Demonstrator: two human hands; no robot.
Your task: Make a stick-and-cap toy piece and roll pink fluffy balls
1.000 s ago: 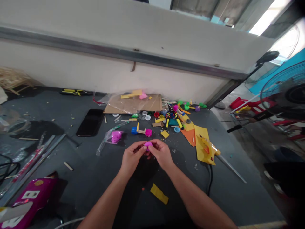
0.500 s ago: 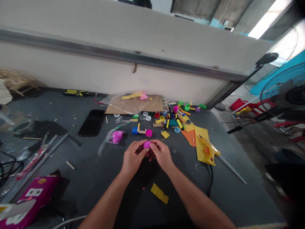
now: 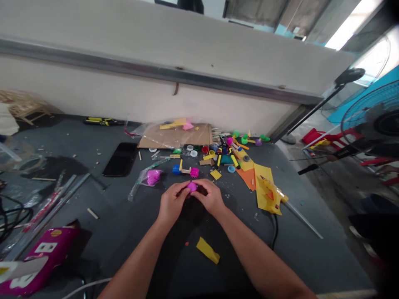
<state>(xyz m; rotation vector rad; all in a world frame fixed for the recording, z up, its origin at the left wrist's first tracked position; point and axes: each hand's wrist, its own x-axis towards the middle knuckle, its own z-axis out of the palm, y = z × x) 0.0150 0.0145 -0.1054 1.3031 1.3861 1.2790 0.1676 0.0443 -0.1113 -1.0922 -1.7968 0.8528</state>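
Between both hands is a small round lump of pink-purple modelling clay (image 3: 192, 187). My left hand (image 3: 173, 201) pinches it from the left with thumb and fingers, and my right hand (image 3: 210, 196) grips it from the right. Just beyond the fingers lies a small model with a blue end (image 3: 177, 170), a wooden stick and a pink clay end (image 3: 194, 172). Left of it, a larger piece of pink clay (image 3: 153, 177) rests in a clear plastic bag (image 3: 139, 185). A yellow paper strip (image 3: 208, 250) lies between my forearms.
A yellow glue gun (image 3: 274, 195) lies on yellow paper at the right, its cord running forward. Pliers (image 3: 227, 154), bottle caps and clay bits crowd the back. A black phone (image 3: 120, 160) and a magenta device (image 3: 46, 257) are at the left. A fan (image 3: 378, 124) stands beyond the table.
The fingers have shifted around the clay lump, and the right thumb has moved lower, showing more of it. Both hands stay in nearly the same place.
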